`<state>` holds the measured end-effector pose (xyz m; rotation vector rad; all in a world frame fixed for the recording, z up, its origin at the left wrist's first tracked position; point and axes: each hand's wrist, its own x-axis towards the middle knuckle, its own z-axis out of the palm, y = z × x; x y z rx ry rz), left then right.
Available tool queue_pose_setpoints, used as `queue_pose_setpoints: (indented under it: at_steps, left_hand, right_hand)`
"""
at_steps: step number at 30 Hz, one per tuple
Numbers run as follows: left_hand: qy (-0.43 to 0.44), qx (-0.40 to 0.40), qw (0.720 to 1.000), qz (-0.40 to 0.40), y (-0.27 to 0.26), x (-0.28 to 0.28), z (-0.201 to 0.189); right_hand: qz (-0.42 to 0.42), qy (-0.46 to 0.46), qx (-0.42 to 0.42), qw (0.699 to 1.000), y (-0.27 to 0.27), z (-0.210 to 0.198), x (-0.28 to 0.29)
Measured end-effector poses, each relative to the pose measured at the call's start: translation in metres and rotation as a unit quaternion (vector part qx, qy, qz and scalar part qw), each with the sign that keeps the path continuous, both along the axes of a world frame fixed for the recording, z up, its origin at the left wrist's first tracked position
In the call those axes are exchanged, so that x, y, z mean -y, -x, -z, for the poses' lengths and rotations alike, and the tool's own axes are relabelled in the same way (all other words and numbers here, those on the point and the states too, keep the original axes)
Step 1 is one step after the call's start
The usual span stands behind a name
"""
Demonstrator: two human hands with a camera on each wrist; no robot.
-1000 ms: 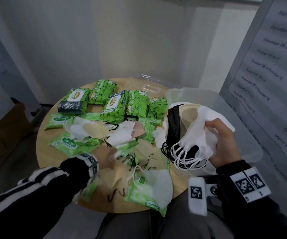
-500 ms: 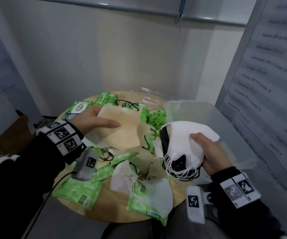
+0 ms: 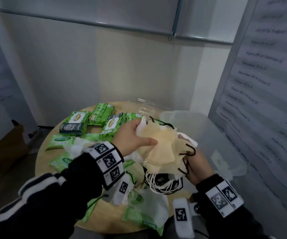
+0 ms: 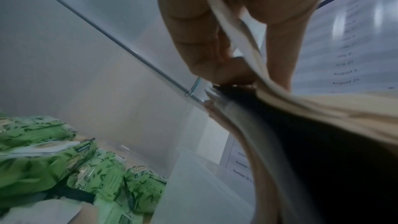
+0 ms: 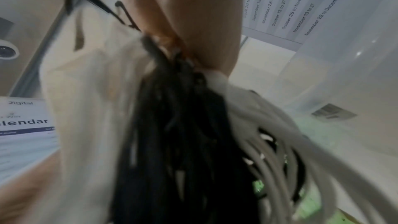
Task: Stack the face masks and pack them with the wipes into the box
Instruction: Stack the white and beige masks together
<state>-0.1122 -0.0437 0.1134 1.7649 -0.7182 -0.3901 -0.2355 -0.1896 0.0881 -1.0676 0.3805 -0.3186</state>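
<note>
My left hand (image 3: 135,137) pinches a beige face mask (image 3: 160,145) with black ear loops and lays it onto the stack of masks (image 3: 163,176) that my right hand (image 3: 198,166) grips from below, above the table's right side. White and black ear loops (image 5: 215,142) hang under the stack. In the left wrist view my left hand (image 4: 239,54) has thumb and fingers on either side of the beige mask (image 4: 323,108). A clear plastic box (image 3: 208,135) stands just right of the stack. Green wipe packs (image 3: 75,121) lie on the round wooden table (image 3: 41,156).
Loose white masks (image 3: 149,204) and flat wipe sachets (image 3: 60,140) litter the near and left parts of the table. A clear lid (image 3: 144,106) lies at the table's back. A calendar board (image 3: 260,83) stands on the right, a cardboard box (image 3: 3,149) on the floor to the left.
My left hand picked a beige mask off the table, lifted it and carried it right onto the stack in my right hand. The right hand kept its hold, lowering slightly.
</note>
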Motion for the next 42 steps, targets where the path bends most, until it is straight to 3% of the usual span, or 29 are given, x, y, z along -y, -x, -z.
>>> queue_pose_setpoints:
  at_steps: [4,8,11,14,18,26,31,36,42]
  left_hand:
    - [-0.009,0.053,0.997,-0.055,0.001,0.003,0.004]
    - [0.018,0.157,0.979,-0.127,0.008,0.003,-0.001]
    - [-0.002,0.198,0.972,-0.127,0.011,0.001,0.001]
    - [-0.019,0.118,0.988,-0.099,0.011,0.000,0.008]
    - [0.028,0.033,0.998,-0.052,0.009,-0.003,0.008]
    - [0.150,-0.085,0.984,-0.039,0.001,-0.007,-0.011]
    - [0.161,-0.106,0.980,-0.058,-0.006,-0.006,-0.013]
    - [0.121,-0.104,0.987,-0.026,0.004,0.001,-0.009]
    - [0.136,-0.087,0.987,0.009,0.006,0.002,-0.010]
  right_hand:
    - [-0.032,-0.010,0.017,0.999,0.002,-0.005,-0.002]
    - [-0.012,0.035,-0.010,0.999,-0.004,0.005,-0.003]
    - [0.012,0.028,-0.029,0.999,-0.006,0.008,-0.001]
    - [0.018,0.018,-0.027,0.999,-0.007,0.010,0.002]
    - [0.030,0.013,-0.022,0.999,-0.005,0.011,0.005]
    - [0.038,0.012,0.009,0.999,-0.003,0.008,0.008]
    - [0.008,0.038,0.042,0.998,-0.002,0.007,0.003]
    - [-0.009,0.057,0.073,0.996,-0.005,0.000,-0.006]
    - [-0.010,0.013,0.069,0.997,-0.004,0.004,-0.003]
